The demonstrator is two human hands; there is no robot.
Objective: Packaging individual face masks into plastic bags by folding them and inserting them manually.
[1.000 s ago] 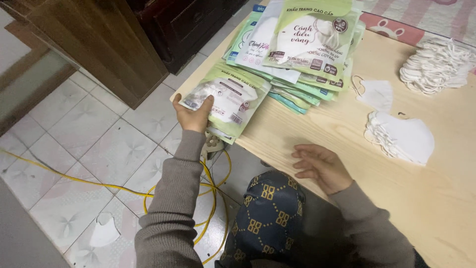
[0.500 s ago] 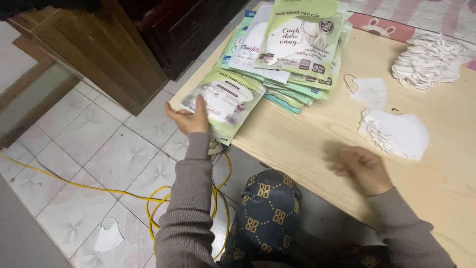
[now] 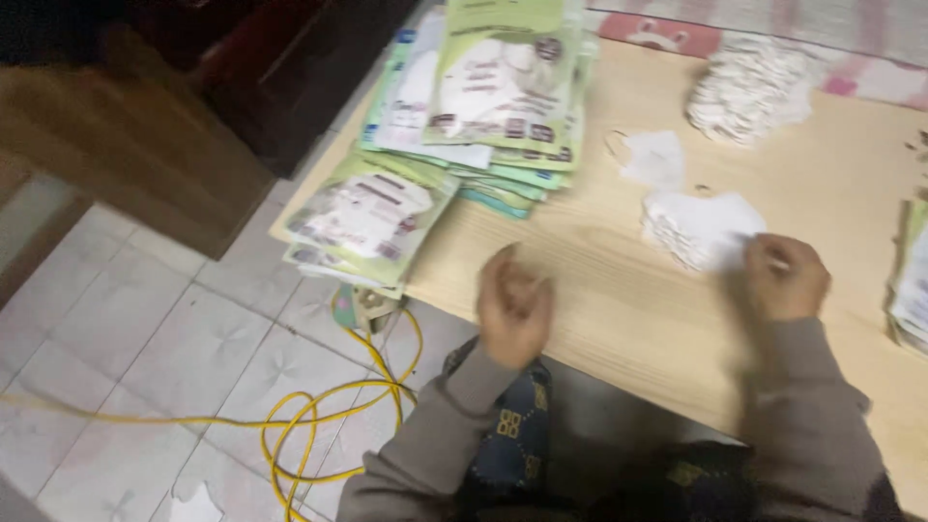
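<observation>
My left hand [image 3: 514, 307] hovers over the near edge of the light wooden table [image 3: 599, 300], fingers loosely curled, holding nothing. A small stack of green and white flat packets [image 3: 372, 217] lies at the table's left corner, to the left of that hand. My right hand [image 3: 785, 278] rests on the near side of a pile of white face masks [image 3: 701, 227], fingertips touching the top mask. The view is blurred by motion, so the right hand's grip is unclear.
A larger fanned stack of packets [image 3: 493, 92] lies at the back. One loose mask [image 3: 652, 157] and a heap of white masks [image 3: 749, 89] sit beyond. More packets [image 3: 911, 290] lie at the right edge. A yellow cable [image 3: 319, 416] coils on the tiled floor.
My left hand has left the corner packets and moved right, back over the table edge. My right hand has travelled right and forward onto the mask pile. The view has shifted right.
</observation>
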